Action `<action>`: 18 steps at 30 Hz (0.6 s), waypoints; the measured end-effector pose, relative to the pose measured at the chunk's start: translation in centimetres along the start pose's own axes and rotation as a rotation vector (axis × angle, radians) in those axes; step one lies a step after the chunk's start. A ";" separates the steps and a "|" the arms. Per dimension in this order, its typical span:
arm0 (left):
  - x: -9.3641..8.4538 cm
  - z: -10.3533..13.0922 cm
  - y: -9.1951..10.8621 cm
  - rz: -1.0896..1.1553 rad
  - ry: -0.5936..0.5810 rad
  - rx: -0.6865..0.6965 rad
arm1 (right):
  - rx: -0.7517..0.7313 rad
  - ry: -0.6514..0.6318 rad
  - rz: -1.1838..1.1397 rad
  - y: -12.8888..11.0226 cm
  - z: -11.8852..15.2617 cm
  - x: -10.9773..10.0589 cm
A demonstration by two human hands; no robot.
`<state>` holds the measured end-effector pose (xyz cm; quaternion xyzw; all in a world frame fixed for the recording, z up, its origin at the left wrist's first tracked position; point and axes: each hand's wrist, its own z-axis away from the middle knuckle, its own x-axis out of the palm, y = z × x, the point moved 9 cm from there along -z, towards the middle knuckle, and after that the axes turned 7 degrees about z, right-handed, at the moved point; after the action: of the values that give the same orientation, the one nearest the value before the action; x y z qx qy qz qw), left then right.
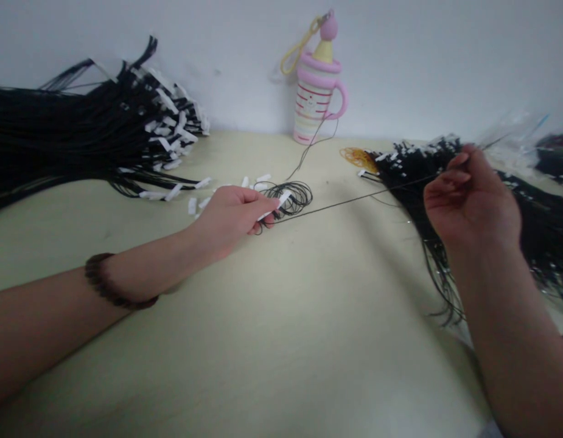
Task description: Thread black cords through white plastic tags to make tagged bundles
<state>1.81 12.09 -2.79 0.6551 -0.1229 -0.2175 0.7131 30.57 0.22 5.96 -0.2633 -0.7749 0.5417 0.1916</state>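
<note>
Near the middle, my left hand [238, 219] pinches a white strip [285, 199] and the end of a thin black cord, beside a loose coil of black cord [299, 196] on the table. My right hand [473, 194] is raised at the right with its fingers closed on a black thread [349, 201], which runs taut between both hands. A thin dark tip sticks out beyond the right fingers; whether it is a needle cannot be made out.
A bundle of black cords with white tags [80, 134] lies at the left, another black bundle [413, 176] at the right. A pink and white cup-shaped item [313, 97] stands by the wall. Small white pieces [192, 205], orange loops [358, 158] and clear plastic [514, 140] lie around.
</note>
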 end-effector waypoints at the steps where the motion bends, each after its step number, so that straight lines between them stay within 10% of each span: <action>1: 0.0 0.0 0.0 0.006 0.000 -0.001 | 0.013 0.049 -0.034 0.2 0.2 -0.2; 5: 0.1 0.0 0.0 0.044 -0.024 0.006 | -0.039 0.119 0.078 0.5 3.2 2.5; 11: 0.6 0.4 0.0 0.080 -0.057 0.017 | -0.273 -0.282 0.615 -0.1 9.8 11.7; 18: 1.6 1.2 0.0 0.061 -0.102 0.006 | -0.426 -0.421 0.723 0.9 11.3 14.1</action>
<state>2.68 10.30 -2.82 0.6411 -0.1798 -0.2283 0.7103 13.09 0.75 1.41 -0.4343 -0.7494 0.4442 -0.2293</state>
